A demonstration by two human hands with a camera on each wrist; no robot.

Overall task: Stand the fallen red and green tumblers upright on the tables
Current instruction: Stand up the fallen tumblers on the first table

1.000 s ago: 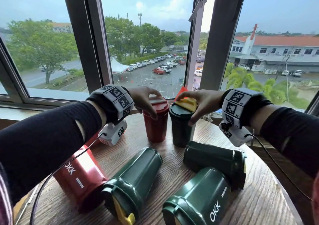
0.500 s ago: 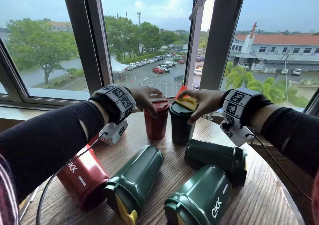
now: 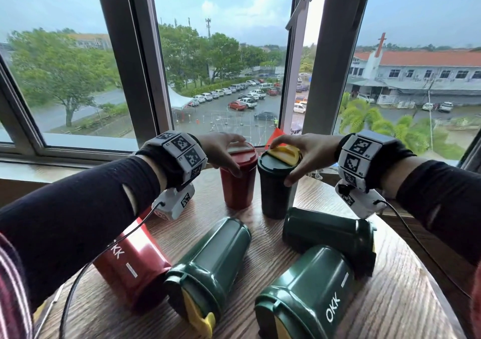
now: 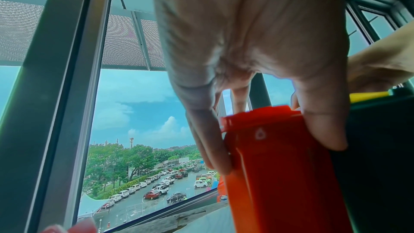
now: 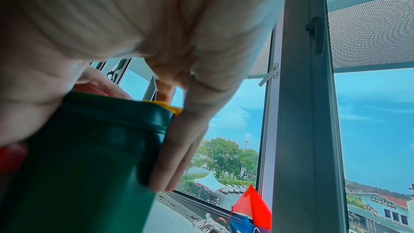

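By a window, a round table (image 3: 390, 299) carries two upright tumblers, each grasped at the lid: the red one (image 3: 238, 180) by the left hand (image 3: 221, 151), the green one (image 3: 274, 187) by the right hand (image 3: 307, 153). Four fallen tumblers lie nearer the body; the fallen red (image 3: 135, 268) lies under the left forearm, its long axis running away from the person.

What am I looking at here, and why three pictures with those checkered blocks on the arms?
No robot here: a person wears three cameras. The head view looks down over both arms; the checkered blocks are wrist bands, each carrying a camera that looks along its hand.

On the round wooden table by the window, two tumblers stand upright. The left hand grips the red tumbler round its lid; the left wrist view shows it close up. The right hand grips the green tumbler the same way.

Still lying on their sides: a red one and three green ones.
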